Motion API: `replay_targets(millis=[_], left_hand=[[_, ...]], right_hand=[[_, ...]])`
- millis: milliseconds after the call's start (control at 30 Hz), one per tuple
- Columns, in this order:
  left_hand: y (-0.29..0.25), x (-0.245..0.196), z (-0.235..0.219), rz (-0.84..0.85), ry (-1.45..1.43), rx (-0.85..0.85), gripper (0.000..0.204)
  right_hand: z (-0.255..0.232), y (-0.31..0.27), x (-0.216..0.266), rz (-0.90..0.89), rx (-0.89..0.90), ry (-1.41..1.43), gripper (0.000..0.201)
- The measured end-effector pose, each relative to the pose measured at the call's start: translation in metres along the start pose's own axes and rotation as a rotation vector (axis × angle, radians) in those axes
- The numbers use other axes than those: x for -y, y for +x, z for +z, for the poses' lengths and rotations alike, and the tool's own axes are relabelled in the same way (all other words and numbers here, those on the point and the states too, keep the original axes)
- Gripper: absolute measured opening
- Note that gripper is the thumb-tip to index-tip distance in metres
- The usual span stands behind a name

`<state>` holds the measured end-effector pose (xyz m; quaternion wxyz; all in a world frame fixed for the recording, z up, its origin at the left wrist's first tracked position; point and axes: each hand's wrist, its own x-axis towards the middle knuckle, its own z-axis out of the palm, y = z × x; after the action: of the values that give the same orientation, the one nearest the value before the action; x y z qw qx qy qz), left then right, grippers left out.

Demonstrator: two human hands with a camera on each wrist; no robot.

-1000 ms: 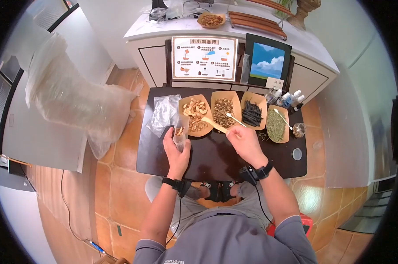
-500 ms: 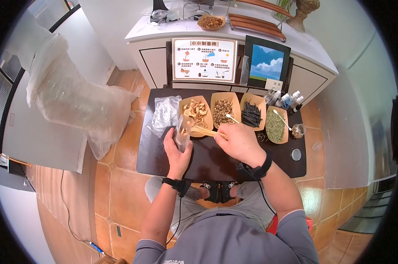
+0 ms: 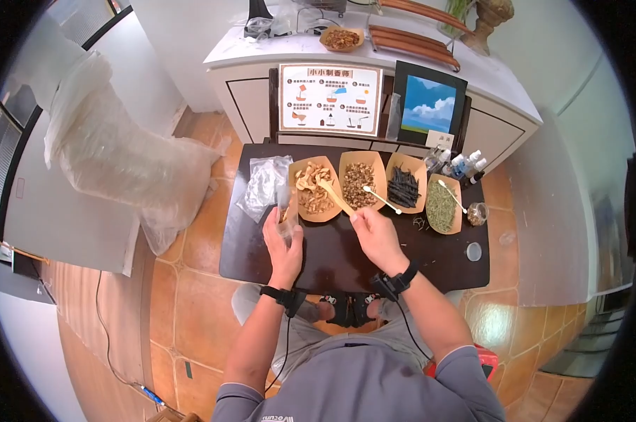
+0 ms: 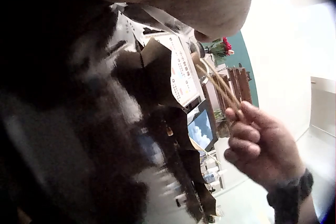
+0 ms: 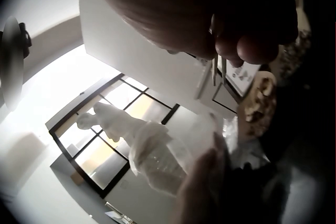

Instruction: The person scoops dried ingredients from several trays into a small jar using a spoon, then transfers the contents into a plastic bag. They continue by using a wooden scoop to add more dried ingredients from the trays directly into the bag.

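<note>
My left hand (image 3: 285, 254) grips a clear container (image 3: 287, 224) with some brown pieces inside, at the left of the dark table. Wooden tongs (image 3: 340, 200) are pinched in my right hand (image 3: 378, 240), their tips over the paper tray (image 3: 303, 166) of pale dried slices and shavings. In the left wrist view the right hand (image 4: 266, 144) holds the tongs (image 4: 224, 94) with two prongs slightly apart; whether anything is between them I cannot tell. The right wrist view shows the tray's dried slices (image 5: 258, 103) past dark, close fingers.
Rightward stand trays of brown bits (image 3: 360, 180), dark sticks (image 3: 403, 188) and green herbs (image 3: 441, 208), some with small white spoons. A plastic bag (image 3: 264, 184) lies left. Small bottles (image 3: 461, 164), a jar (image 3: 477, 214) and a round lid (image 3: 473, 251) are at the right; an instruction sheet (image 3: 330, 99) stands behind.
My right hand moved left to the container's mouth with the tongs, then back right, and the tong tips are now over the first tray. The left hand stays nearly in place, the container tilted differently.
</note>
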<state>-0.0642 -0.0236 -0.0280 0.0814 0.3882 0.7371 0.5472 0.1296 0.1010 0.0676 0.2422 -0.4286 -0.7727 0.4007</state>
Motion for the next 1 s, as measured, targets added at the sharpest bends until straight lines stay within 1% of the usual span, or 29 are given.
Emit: replay_targets(millis=[67, 133, 333, 633, 667, 733, 767, 833, 1000], left_hand=[[-0.001, -0.001, 0.001, -0.022, -0.066, -0.008, 0.068], [-0.001, -0.002, 0.000, -0.012, -0.046, -0.003, 0.068], [0.000, 0.000, 0.001, -0.011, -0.024, 0.005, 0.069], [0.000, -0.001, 0.001, -0.005, -0.009, -0.019, 0.067], [0.000, -0.001, 0.001, -0.004, -0.013, -0.021, 0.066], [-0.001, -0.002, 0.002, -0.007, 0.000, -0.032, 0.066], [-0.001, -0.002, 0.003, -0.012, 0.010, -0.036, 0.066], [-0.001, -0.001, 0.004, 0.003, 0.027, -0.050, 0.066], [-0.001, 0.002, 0.005, 0.023, 0.042, -0.051, 0.066]], right_hand=[[0.013, -0.009, -0.031, 0.054, 0.008, 0.058, 0.028], [0.025, -0.015, -0.054, 0.084, 0.029, 0.089, 0.027], [0.032, -0.015, -0.054, 0.061, 0.003, -0.008, 0.027], [0.029, -0.014, -0.057, 0.066, 0.028, 0.002, 0.028], [0.032, -0.014, -0.061, 0.059, 0.030, 0.002, 0.028], [0.037, -0.013, -0.070, -0.011, -0.031, 0.011, 0.027], [0.036, -0.013, -0.069, -0.023, -0.027, 0.008, 0.027], [0.033, -0.012, -0.067, 0.083, 0.046, 0.032, 0.029], [0.035, -0.010, -0.072, 0.078, 0.058, 0.079, 0.028]])
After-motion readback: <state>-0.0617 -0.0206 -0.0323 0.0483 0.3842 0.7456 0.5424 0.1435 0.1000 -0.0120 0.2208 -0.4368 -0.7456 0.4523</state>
